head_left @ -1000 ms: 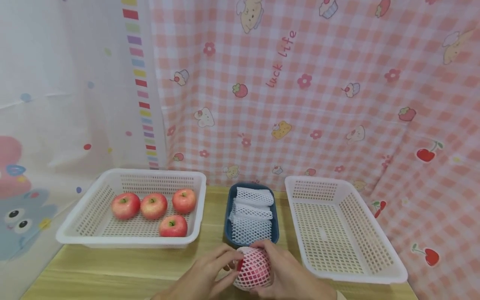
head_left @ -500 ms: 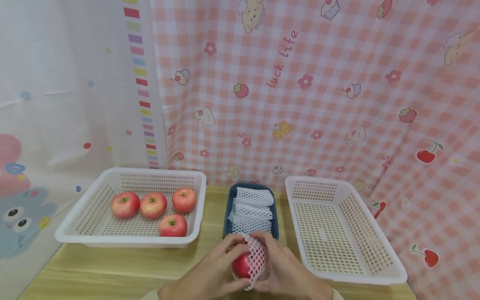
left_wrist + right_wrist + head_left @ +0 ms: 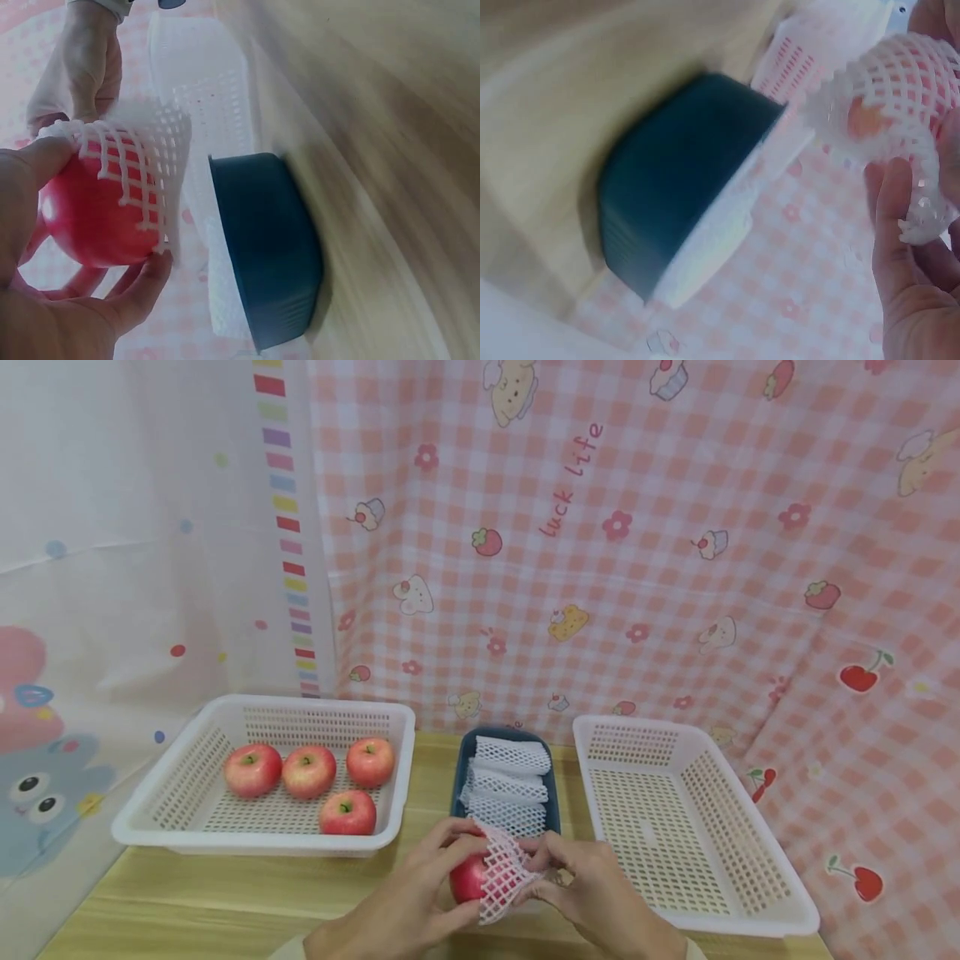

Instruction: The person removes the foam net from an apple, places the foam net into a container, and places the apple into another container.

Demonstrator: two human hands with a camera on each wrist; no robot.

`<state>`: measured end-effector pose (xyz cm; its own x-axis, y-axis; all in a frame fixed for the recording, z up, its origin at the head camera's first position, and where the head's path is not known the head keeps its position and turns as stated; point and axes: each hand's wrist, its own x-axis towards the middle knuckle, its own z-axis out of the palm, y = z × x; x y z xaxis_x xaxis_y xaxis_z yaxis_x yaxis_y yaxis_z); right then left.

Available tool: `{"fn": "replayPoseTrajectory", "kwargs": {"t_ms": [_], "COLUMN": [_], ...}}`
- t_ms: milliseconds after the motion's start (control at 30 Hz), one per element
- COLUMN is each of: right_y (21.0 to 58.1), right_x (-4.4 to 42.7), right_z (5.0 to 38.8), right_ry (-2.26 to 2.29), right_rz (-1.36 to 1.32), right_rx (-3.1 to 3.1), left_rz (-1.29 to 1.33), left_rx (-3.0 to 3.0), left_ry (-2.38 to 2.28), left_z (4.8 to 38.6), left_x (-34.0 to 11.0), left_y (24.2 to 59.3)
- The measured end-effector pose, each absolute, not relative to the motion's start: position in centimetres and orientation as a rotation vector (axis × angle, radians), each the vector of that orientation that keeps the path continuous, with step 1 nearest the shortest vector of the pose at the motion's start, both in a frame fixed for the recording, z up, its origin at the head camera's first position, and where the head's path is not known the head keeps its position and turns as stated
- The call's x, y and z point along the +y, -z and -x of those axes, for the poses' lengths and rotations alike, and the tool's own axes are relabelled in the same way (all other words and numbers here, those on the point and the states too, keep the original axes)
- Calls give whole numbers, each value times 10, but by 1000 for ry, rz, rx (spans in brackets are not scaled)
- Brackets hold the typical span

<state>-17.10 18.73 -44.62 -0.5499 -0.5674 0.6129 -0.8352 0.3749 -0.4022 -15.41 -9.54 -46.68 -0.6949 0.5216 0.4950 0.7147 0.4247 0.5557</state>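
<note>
In the head view a red apple [image 3: 467, 880] is partly covered by a white foam net sleeve [image 3: 504, 878]. My left hand [image 3: 416, 889] grips the apple from the left, its fingers curled round the fruit and touching the net's edge. The left wrist view shows the bare red side of the apple [image 3: 101, 210] in that hand, with the net over its other side. My right hand [image 3: 600, 889] pinches the loose right end of the net. In the right wrist view the net's end [image 3: 922, 214] sits between the right thumb and fingers.
A dark blue box [image 3: 555, 785] with several folded foam nets [image 3: 510, 814] stands just beyond the hands. At left is a white basket [image 3: 262, 841] with several apples [image 3: 309, 771]. Another white basket [image 3: 652, 827] stands at right, on the wooden table [image 3: 187, 902].
The apple and net have turned in the hands, baring red skin on the left. My right hand has moved from cupping the fruit to pinching the net's right end.
</note>
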Motion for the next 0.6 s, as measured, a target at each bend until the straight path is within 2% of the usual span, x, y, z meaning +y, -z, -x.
{"fn": "replayPoseTrajectory", "kwargs": {"t_ms": [267,600], "right_y": [426,403], "right_x": [197,196], "right_z": [181,193], "right_ry": [-842,-624], "right_rz": [-1095,-735], "right_rx": [-2376,-2526], "left_rz": [918,764], "left_rx": [-2365,-2375], "left_ry": [1157,1144], "left_z": [153,157], "left_x": [-100,-113], "left_y": [461,459]}}
